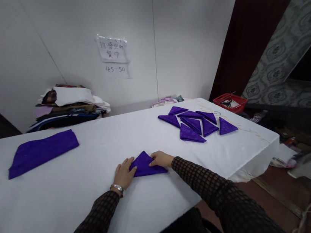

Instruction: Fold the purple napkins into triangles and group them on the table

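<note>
A purple cloth napkin [145,165], folded into a triangle, lies on the white-covered table in front of me. My left hand [124,174] rests flat at its left corner, fingers stretched out and the thumb apart, touching the cloth. On the right side of the same napkin, my right hand [162,159] has its thumb and fingers closed on the fabric; part of that side is hidden beneath the hand. Farther left lies another purple napkin [44,151], folded into a long strip with one slanted end.
Several purple folded triangles [191,124] are grouped at the far right of the white tablecloth [90,199]. Stacked clothes [72,105] stand against the wall behind the table. A red basket [230,102] sits past the far end. Handwritten paper signs [113,55] hang on the wall.
</note>
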Available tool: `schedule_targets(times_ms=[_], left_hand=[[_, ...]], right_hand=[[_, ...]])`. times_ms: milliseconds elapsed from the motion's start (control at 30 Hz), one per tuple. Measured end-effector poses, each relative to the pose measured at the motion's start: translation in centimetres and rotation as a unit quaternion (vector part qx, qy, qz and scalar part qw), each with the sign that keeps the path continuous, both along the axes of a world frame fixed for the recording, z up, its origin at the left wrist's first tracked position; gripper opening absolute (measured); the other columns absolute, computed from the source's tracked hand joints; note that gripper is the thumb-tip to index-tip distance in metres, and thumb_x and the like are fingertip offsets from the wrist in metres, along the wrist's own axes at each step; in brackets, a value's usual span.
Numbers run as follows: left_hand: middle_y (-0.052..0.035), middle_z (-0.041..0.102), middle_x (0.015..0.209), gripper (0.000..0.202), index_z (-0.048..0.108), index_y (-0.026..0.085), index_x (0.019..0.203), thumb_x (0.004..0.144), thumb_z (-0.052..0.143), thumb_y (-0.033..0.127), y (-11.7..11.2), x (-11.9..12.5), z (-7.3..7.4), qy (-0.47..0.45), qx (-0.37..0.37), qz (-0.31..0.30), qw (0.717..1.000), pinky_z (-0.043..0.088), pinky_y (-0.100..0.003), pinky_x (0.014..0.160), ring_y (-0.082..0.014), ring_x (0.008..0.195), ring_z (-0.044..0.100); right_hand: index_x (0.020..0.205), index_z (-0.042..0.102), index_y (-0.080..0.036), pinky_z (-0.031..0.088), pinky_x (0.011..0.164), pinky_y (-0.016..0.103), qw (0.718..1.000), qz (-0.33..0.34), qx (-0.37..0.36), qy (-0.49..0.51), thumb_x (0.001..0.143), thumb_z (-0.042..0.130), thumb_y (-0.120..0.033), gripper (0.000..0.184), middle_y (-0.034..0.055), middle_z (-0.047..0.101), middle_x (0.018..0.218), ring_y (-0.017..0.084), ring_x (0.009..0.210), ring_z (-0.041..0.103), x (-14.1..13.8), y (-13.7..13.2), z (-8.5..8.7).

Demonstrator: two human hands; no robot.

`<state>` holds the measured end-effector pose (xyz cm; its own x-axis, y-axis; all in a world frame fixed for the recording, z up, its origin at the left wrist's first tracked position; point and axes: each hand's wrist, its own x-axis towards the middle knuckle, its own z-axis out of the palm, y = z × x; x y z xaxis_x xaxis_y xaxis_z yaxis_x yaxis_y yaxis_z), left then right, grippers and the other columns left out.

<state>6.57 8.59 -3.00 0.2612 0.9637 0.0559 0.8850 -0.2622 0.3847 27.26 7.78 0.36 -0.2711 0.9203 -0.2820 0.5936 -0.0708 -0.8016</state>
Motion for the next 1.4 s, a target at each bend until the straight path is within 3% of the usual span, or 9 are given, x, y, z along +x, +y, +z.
schedule_targets(times_ms=[233, 400, 533, 633, 800, 933, 1067, 1233, 1400], left_hand=[[-0.0061, 0.069, 0.105, 0.056, 0.049, 0.015, 0.128, 0.074, 0.054, 0.028, 0.4, -1.0, 0.1, -0.184, -0.046, -0.029, 0.981, 0.046, -0.037, 0.093, -0.0197, 0.097, 0.063], [-0.0017, 0.070, 0.086, 0.034, 0.064, 0.017, 0.099, 0.069, 0.057, 0.031, 0.6, -1.3, 1.9, -0.235, -0.094, -0.044, 0.967, 0.051, -0.031, 0.077, -0.0184, 0.078, 0.064], [-0.0040, 0.067, 0.087, 0.015, 0.062, 0.019, 0.081, 0.075, 0.053, 0.029, 0.4, -1.1, 5.3, -0.202, 0.107, -0.025, 0.973, 0.048, -0.034, 0.084, -0.0201, 0.088, 0.060], [-0.0055, 0.065, 0.101, 0.017, 0.062, 0.020, 0.087, 0.078, 0.049, 0.019, -0.6, -0.8, 6.6, -0.133, 0.245, -0.084, 0.957, 0.040, -0.038, 0.098, -0.0201, 0.105, 0.054], [-0.0073, 0.065, 0.105, 0.024, 0.064, 0.019, 0.092, 0.081, 0.045, 0.011, -4.3, -0.3, 3.4, 0.030, 0.164, -0.288, 0.943, 0.035, -0.044, 0.102, -0.0214, 0.107, 0.054], [-0.0102, 0.062, 0.115, 0.032, 0.062, 0.015, 0.107, 0.085, 0.039, 0.009, -6.6, -0.5, 0.6, 0.049, 0.127, -0.306, 0.942, 0.040, -0.042, 0.098, -0.0210, 0.111, 0.053], [-0.0117, 0.057, 0.126, 0.037, 0.057, 0.011, 0.117, 0.087, 0.036, 0.010, -7.4, -0.9, -0.1, 0.047, 0.120, -0.303, 0.944, 0.037, -0.042, 0.104, -0.0211, 0.121, 0.048], [-0.0134, 0.055, 0.128, 0.039, 0.056, 0.012, 0.120, 0.085, 0.038, 0.010, -7.8, -1.0, -0.1, 0.038, 0.112, -0.297, 0.948, 0.035, -0.046, 0.106, -0.0222, 0.124, 0.045], [-0.0136, 0.052, 0.132, 0.039, 0.053, 0.012, 0.123, 0.086, 0.041, 0.017, -8.2, -1.1, -0.3, 0.020, 0.097, -0.288, 0.952, 0.034, -0.047, 0.106, -0.0233, 0.126, 0.043]], right_hand=[[0.085, 0.062, -0.015, 0.047, 0.060, 0.022, 0.993, 0.043, 0.003, 0.111, 0.071, 0.064, -0.015, 0.014, -0.0032, 0.066, 0.072, 0.011, 0.063, 0.059, -0.1, -0.6, 1.3], [0.088, 0.065, -0.016, 0.042, 0.062, 0.024, 0.978, 0.136, 0.147, -0.056, 0.072, 0.063, -0.014, 0.016, -0.0015, 0.065, 0.074, 0.013, 0.065, 0.058, 0.3, -0.7, 4.0], [0.100, 0.064, -0.016, 0.043, 0.078, 0.033, 0.912, 0.140, 0.345, -0.171, 0.084, 0.051, -0.016, 0.020, 0.0073, 0.068, 0.092, 0.020, 0.085, 0.060, 1.1, -0.9, 5.5], [0.105, 0.062, -0.015, 0.037, 0.094, 0.040, 0.865, 0.136, 0.447, -0.183, 0.090, 0.038, -0.013, 0.029, 0.0126, 0.064, 0.110, 0.022, 0.105, 0.055, 2.0, -1.7, 4.5], [0.108, 0.063, -0.018, 0.031, 0.104, 0.046, 0.871, 0.212, 0.407, -0.177, 0.092, 0.035, -0.013, 0.033, 0.0109, 0.062, 0.117, 0.021, 0.118, 0.050, 3.9, -5.1, -1.2], [0.125, 0.054, -0.016, 0.027, 0.108, 0.048, 0.892, 0.202, 0.367, -0.168, 0.086, 0.038, -0.008, 0.043, 0.0119, 0.051, 0.135, 0.022, 0.128, 0.041, 5.3, -7.7, -4.4], [0.126, 0.054, -0.017, 0.026, 0.108, 0.051, 0.905, 0.181, 0.351, -0.161, 0.084, 0.039, -0.008, 0.046, 0.0119, 0.052, 0.134, 0.023, 0.128, 0.042, 5.0, -8.3, -3.6], [0.133, 0.048, -0.019, 0.019, 0.110, 0.052, 0.910, 0.181, 0.358, -0.108, 0.092, 0.040, -0.024, 0.042, 0.0109, 0.047, 0.138, 0.024, 0.133, 0.034, 1.2, -8.2, -1.1], [0.139, 0.039, -0.016, 0.014, 0.111, 0.051, 0.913, 0.212, 0.318, -0.141, 0.091, 0.042, -0.049, 0.059, 0.0128, 0.036, 0.146, 0.026, 0.138, 0.022, 0.1, -7.3, -2.3]])
